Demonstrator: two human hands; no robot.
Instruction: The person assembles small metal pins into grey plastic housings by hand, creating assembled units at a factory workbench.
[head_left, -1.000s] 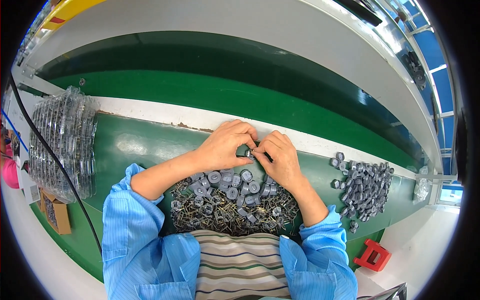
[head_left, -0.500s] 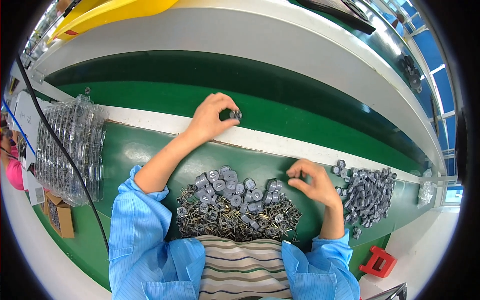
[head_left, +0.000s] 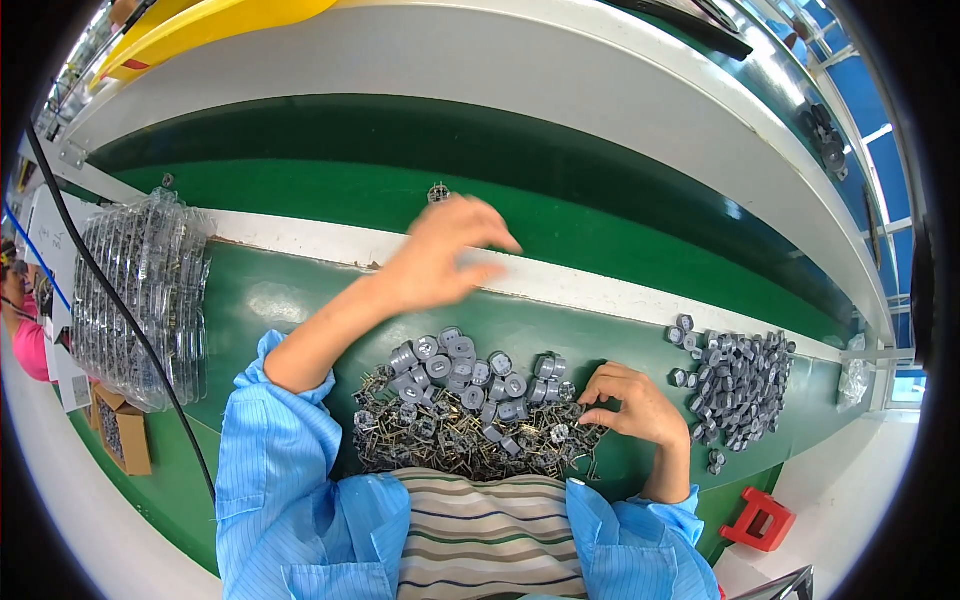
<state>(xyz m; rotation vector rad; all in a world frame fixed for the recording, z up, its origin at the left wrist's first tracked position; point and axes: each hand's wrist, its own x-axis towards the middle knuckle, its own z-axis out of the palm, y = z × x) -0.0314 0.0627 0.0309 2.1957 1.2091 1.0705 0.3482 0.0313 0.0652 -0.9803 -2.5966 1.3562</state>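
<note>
My left hand [head_left: 450, 255], smeared a little by motion, hovers over the white rail with thumb and fingers apart and nothing between them. Just beyond it, a small round dark part with metal pins [head_left: 438, 192] rests on the green belt. My right hand [head_left: 637, 405] is at the right edge of a heap of metal-pinned parts [head_left: 440, 440], its thumb and fingertips pinched together; what they hold is too small to make out. Grey round plastic caps [head_left: 461, 370] lie along the far side of that heap.
A larger pile of grey caps [head_left: 740, 390] spreads to the right. Stacked clear plastic trays [head_left: 140, 300] stand at the left, near a black cable [head_left: 130, 310]. A cardboard box [head_left: 122, 430] sits lower left, a red stool [head_left: 758, 520] lower right. A grey shelf [head_left: 480, 75] spans the far side.
My left hand has let go of the small dark part, now on the belt, and come back nearer. My right hand has moved down to the heap, its fingers closing.
</note>
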